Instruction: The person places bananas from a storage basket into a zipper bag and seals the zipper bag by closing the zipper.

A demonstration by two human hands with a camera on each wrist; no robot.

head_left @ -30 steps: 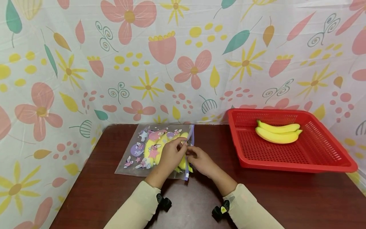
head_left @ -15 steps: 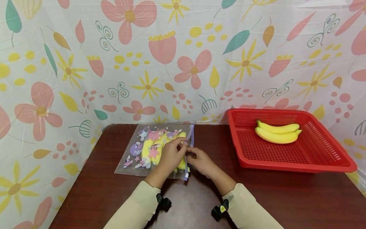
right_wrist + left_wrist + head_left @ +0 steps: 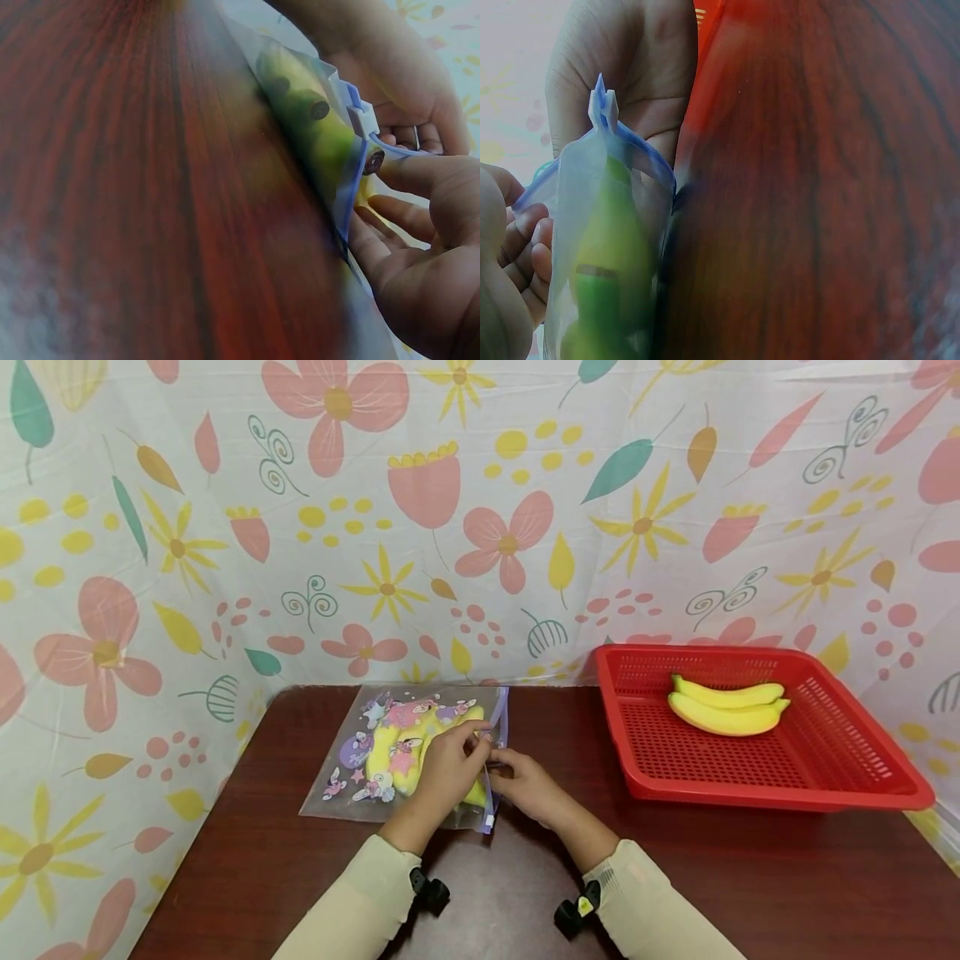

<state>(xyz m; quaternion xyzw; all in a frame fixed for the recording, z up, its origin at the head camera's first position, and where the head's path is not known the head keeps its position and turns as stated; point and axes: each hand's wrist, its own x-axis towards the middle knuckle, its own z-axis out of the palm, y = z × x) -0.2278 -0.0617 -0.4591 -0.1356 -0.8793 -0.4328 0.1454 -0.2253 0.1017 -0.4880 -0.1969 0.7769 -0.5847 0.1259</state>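
Observation:
A clear zip bag (image 3: 348,785) with cartoon prints and a purple zip lies on the table, its mouth facing right and parted. Yellow bananas (image 3: 386,752) with green stems fill it. My left hand (image 3: 450,760) lies over the bag and pinches the upper edge of the mouth. At the lower edge is my right hand (image 3: 528,785), its fingers curled there and its thumb at a banana stem (image 3: 373,161) in the opening. The white zip slider (image 3: 363,120) sits at the near end of the mouth. The left hand hides part of the bananas in the head view.
A red perforated basket (image 3: 750,793) stands at the right, with two bananas (image 3: 723,710) in it. Behind the dark wood table (image 3: 247,860) hangs a flower-print cloth (image 3: 450,568). Black cameras are strapped at both wrists.
The bananas have slid left, deeper into the bag, and the stems that poked out near the mouth are now inside. The right hand has moved only slightly; the left hand stays put.

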